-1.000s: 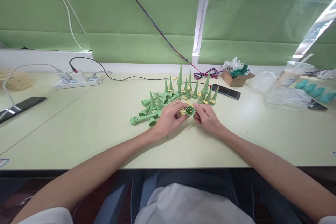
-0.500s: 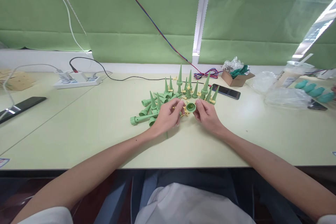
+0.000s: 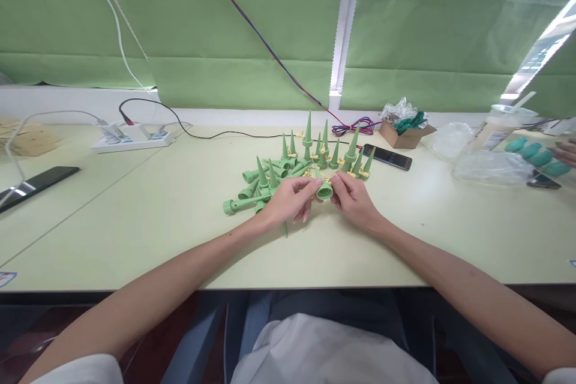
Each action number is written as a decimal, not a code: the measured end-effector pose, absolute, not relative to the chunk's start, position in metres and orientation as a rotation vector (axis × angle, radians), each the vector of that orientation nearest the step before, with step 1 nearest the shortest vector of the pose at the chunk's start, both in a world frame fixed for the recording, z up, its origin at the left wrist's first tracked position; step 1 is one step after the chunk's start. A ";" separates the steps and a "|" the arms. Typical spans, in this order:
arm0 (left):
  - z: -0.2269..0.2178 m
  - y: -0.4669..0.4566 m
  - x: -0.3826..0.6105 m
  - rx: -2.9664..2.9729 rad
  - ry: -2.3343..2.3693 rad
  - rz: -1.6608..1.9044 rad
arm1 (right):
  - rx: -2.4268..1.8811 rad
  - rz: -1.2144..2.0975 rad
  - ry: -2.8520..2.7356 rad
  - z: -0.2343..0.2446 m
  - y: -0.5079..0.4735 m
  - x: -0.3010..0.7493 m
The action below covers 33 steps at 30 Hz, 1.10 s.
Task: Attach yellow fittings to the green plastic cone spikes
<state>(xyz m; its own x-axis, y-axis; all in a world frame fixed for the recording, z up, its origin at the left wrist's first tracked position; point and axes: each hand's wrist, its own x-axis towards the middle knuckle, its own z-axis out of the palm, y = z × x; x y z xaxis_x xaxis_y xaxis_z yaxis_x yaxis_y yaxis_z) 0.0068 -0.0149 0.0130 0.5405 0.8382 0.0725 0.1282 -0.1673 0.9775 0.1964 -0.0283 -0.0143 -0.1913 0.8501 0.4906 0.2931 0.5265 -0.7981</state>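
A green plant watering spike is between my hands, its ribbed, hollow round end tilted toward me. My left hand is closed, with its thumb and fingertips on the spike's left side. From the right, my right hand pinches the spike; what lies under those fingertips is hidden. Just behind my hands, several green spikes with small yellow valves stand upright, among them a tall green spike. More lie on their sides to the left, including a long green spike. Loose yellow valves show partly behind my left hand.
A phone and a small cardboard box sit at the back right. Farther right are a drink cup, plastic bags, teal pieces and another person's hand. At left are a power strip and a dark phone.
The held spike has tilted, its open end turning downward toward me. My left thumb has moved onto its side. Another person's hand has appeared at the right edge.
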 end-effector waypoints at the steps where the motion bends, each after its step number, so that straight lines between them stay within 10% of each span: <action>1: 0.013 -0.015 0.006 1.647 0.825 0.780 | -0.961 0.682 -1.745 -0.014 -0.028 0.196; 33: 0.000 -0.014 0.008 2.278 0.741 1.110 | -1.014 0.687 -1.746 -0.014 -0.026 0.195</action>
